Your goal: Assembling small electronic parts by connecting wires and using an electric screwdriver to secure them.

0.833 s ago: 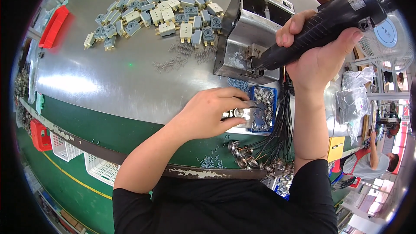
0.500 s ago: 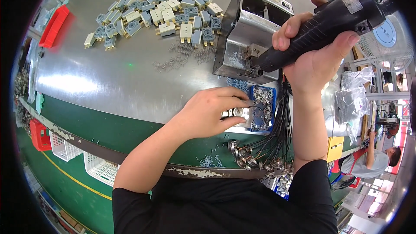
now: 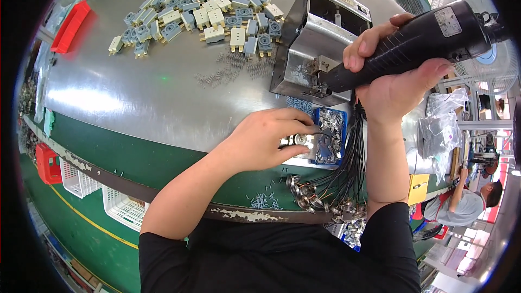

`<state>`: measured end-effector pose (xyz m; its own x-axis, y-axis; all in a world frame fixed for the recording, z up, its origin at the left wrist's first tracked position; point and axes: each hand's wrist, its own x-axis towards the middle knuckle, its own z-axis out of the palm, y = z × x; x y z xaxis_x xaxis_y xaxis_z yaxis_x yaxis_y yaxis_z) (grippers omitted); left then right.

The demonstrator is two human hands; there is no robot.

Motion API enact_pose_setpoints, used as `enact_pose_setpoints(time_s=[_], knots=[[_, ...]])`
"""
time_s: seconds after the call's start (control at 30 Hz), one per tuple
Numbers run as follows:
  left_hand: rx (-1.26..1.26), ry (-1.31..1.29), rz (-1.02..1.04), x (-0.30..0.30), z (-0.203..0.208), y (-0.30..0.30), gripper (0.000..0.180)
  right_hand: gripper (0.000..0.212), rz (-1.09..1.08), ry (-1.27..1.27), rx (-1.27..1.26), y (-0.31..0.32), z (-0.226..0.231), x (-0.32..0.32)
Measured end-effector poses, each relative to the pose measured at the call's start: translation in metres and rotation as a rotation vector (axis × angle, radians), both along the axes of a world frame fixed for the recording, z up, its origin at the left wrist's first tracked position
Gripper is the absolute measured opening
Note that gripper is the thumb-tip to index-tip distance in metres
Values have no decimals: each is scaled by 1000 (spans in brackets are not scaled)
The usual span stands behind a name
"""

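My right hand [image 3: 393,84] is wrapped around a black electric screwdriver [image 3: 418,40], with its nose down at the front outlet of a metal screw feeder box [image 3: 304,49]. My left hand [image 3: 266,138] pinches a small round metal part [image 3: 300,140] with a black wire, near the table's front edge. My fingers cover much of that part. Right beside it stands a blue tray [image 3: 342,146] of small metal pieces. A bundle of black wires [image 3: 355,135] with round metal ends [image 3: 306,192] hangs between my forearms.
Grey and cream plug-like blocks [image 3: 214,16] lie heaped at the far side, with loose springs [image 3: 230,69] in front. Small screws [image 3: 264,201] lie near the front edge, others [image 3: 298,106] beside the feeder. A red bin [image 3: 71,27] stands far left. Another person [image 3: 467,206] works at right.
The screwdriver's back end has dropped a little, so the tool lies flatter at the feeder. My left hand keeps its grip on the metal part. The whole view has shifted slightly.
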<state>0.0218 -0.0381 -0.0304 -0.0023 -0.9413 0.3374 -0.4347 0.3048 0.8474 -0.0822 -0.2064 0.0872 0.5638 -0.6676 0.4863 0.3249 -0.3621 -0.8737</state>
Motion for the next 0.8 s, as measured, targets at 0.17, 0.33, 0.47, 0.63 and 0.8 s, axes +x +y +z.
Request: enact_pose_setpoints(time_s=[0.17,0.33,0.47,0.63,0.8], knots=[[4,3,-2,0,1,0,33,113,31,-15,40,-8,-2,-4],[11,2,3,0,5,0,32,115,-34,-29,-8,2,5,1],[24,5,5,-2,4,1,33,114,-26,20,-1,5,5,-1],[20,15,3,-2,0,0,35,113,72,-36,161,14,8,-9],[50,4,14,1,1,0,37,115,155,189,-60,23,21,-31]])
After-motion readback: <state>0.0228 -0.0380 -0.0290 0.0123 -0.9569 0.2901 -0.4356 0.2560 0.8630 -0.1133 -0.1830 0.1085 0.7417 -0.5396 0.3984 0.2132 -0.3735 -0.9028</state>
